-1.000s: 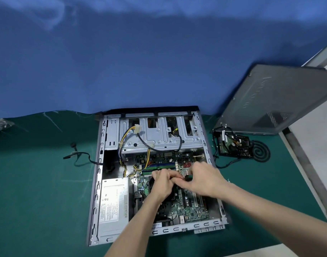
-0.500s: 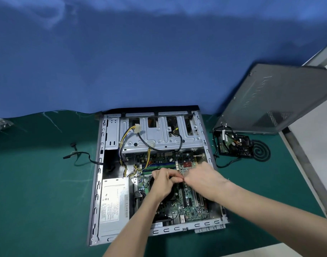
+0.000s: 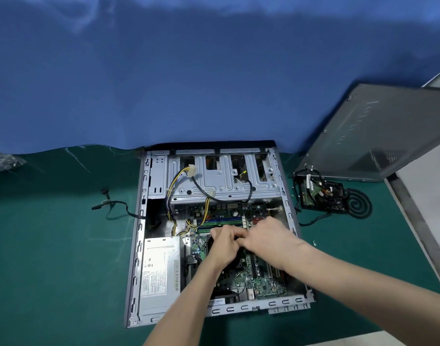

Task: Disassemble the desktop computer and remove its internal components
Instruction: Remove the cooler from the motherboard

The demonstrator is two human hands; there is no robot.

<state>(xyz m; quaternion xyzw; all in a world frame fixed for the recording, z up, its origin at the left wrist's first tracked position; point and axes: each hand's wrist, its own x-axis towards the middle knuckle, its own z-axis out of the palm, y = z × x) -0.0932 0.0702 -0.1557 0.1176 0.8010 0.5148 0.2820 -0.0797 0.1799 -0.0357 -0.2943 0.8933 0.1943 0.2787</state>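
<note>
Computer case (image 3: 215, 236): lies open on its side on the green counter (image 3: 59, 258), mid-frame, just in front of the blue backdrop; side panel (image 3: 379, 136) is off and leans at the right, apart from the case.
Power supply (image 3: 159, 270): silver box seated in the near-left corner of the case, yellow-and-black leads running up over the drive cage (image 3: 221, 181).
Motherboard (image 3: 259, 278): in place on the case floor, largely covered by both forearms.
Removed parts (image 3: 321, 193): a dark tangle of board and cables on the counter right of the case; a loose black cable (image 3: 114, 208) lies left of it.
Left hand (image 3: 225, 247): fingers curled down over a dark block at board centre, probably the CPU cooler; grip narrow, what it pinches is hidden.
Right hand (image 3: 269, 239): touching the left at the fingertips, grip narrow; cannot tell what it holds.
Step, judged: freeing a small connector or fastener at the cooler's far edge.
Technique: brace the block with one hand, pull on the plug body and not the wires, straight up, avoid levering against the RAM slots (image 3: 221, 222) just behind.
Hidden: the contact point itself, any tool, the cooler's fixings.
Unclear: a crumpled clear object (image 3: 4, 161) cut off at the left edge.
</note>
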